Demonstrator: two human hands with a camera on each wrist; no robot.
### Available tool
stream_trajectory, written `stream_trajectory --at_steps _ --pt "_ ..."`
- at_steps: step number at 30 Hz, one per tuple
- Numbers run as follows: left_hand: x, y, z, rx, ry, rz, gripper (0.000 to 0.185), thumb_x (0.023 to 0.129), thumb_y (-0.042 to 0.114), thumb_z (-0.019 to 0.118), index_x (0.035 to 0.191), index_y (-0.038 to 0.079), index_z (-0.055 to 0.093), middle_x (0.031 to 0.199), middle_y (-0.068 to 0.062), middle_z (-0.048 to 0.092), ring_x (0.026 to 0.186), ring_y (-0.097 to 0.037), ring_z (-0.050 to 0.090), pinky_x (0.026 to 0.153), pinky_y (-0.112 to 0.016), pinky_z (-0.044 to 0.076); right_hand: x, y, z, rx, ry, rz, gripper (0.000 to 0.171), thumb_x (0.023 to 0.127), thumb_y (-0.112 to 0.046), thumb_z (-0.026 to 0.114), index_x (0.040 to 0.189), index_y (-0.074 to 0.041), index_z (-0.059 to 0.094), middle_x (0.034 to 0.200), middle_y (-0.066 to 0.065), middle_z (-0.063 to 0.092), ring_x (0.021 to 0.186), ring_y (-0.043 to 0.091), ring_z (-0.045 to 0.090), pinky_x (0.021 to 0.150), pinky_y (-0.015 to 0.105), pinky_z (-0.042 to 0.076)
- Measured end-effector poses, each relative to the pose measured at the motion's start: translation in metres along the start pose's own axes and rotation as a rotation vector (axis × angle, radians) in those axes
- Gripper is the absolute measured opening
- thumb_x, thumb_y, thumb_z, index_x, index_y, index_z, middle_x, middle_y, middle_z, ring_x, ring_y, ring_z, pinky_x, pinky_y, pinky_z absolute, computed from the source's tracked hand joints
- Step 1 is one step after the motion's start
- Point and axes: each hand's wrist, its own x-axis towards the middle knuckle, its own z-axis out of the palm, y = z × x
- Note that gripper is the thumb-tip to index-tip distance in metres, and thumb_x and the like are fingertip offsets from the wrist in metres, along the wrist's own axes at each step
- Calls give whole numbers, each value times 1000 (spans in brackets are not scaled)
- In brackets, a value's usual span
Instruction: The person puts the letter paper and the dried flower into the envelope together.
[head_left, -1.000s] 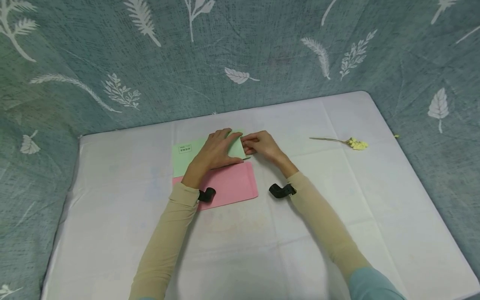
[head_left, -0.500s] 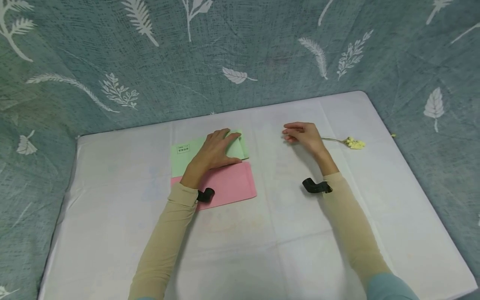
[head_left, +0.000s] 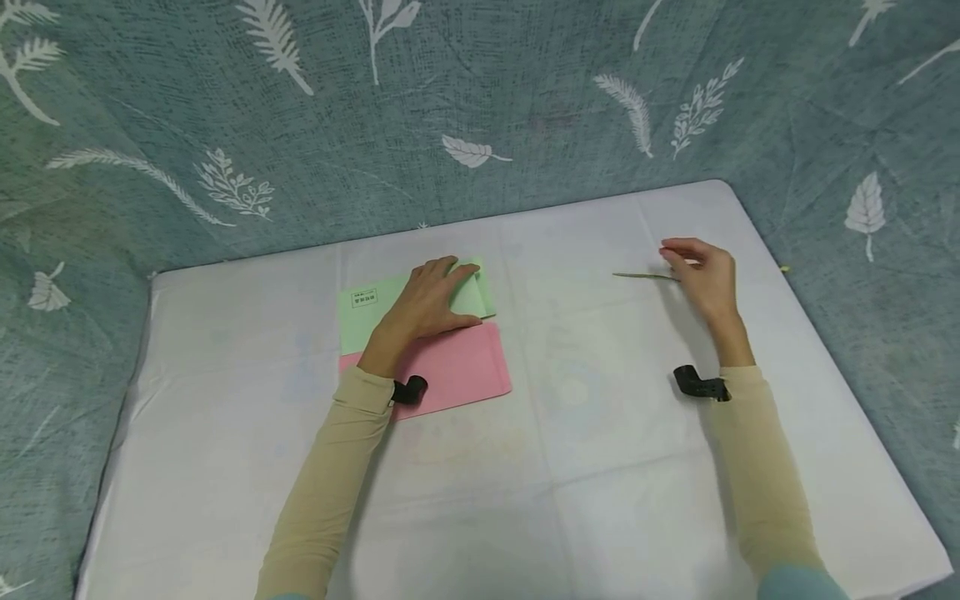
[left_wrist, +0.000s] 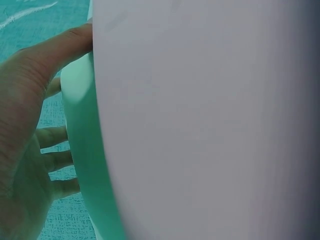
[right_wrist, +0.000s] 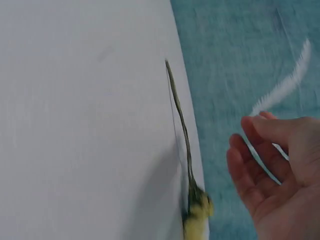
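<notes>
The thin dried stem with a yellow flower head (right_wrist: 189, 165) looked light and brittle, best pinched mid-stalk. The right hand (head_left: 701, 271) hovered over it, fingers loosely curved and holding nothing. The left hand (head_left: 431, 298) pressed flat on the folded pale green paper envelope (head_left: 367, 310).

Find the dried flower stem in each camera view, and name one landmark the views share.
Head: dried flower stem right of centre, its bloom hidden behind the right hand.
Left wrist: not in view.
Right wrist: stem at centre, yellow bloom at the bottom edge.
Shared landmark: the white tablecloth.
</notes>
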Motion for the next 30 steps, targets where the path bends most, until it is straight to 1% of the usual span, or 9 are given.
stream_trajectory --at_steps 2,5,7,9,15,20,23,27,30 --pt "0 0 0 -4 10 4 82 80 49 77 147 16 43 146 -21 38 133 -39 37 110 -55 27 -2 4 -13 -68 0 26 25 94 -12 66 113 4 71 112 18 69 96 1 62 82 18 49" --pt "0 0 -1 -8 20 7 82 79 50 78 146 16 44 145 -20 39 132 -39 39 109 -55 28 -6 10 -32 -141 -88 99 35 96 -18 64 124 4 65 130 23 60 121 25 56 100 38 45" --pt "-1 1 -2 -10 20 4 82 79 50 78 146 16 44 145 -20 39 131 -39 39 108 -55 28 -9 13 -43 -185 -170 158 44 96 -23 64 131 3 59 139 26 51 130 43 44 104 54 38" --pt "-2 2 -3 -15 15 -1 82 80 50 77 146 16 44 145 -21 39 132 -39 38 109 -55 28 -12 18 -52 -217 -239 206 52 95 -27 65 136 3 54 144 27 45 131 48 40 103 59 36" --pt "-3 2 -4 -22 13 -10 82 80 49 77 147 17 43 146 -20 39 133 -39 38 109 -55 27 -16 29 -61 -300 -335 267 59 91 -28 71 137 6 51 145 30 41 133 49 37 107 59 32" --pt "-3 1 -4 -28 23 -13 82 79 50 77 146 17 44 146 -20 39 132 -39 38 109 -54 27 -16 31 -58 -310 -306 186 46 90 -12 72 125 13 57 139 31 47 129 49 42 106 56 34" --pt "-3 0 -3 -33 26 -11 82 79 50 78 146 17 44 146 -20 39 133 -39 38 109 -54 27 -15 30 -56 -332 -288 153 40 90 -9 70 122 13 60 130 32 53 118 47 50 97 54 42" --pt "-3 0 -2 -36 30 -8 82 79 50 77 146 18 44 146 -20 39 133 -38 38 109 -54 27 -14 27 -52 -340 -296 173 36 92 -9 69 122 9 61 123 31 58 106 40 56 85 45 46" --pt "-2 0 -2 -34 28 -7 81 79 50 77 146 18 44 146 -20 39 133 -38 38 109 -55 27 -13 25 -49 -298 -323 173 34 92 -7 68 122 8 61 122 30 59 110 39 55 90 46 45"
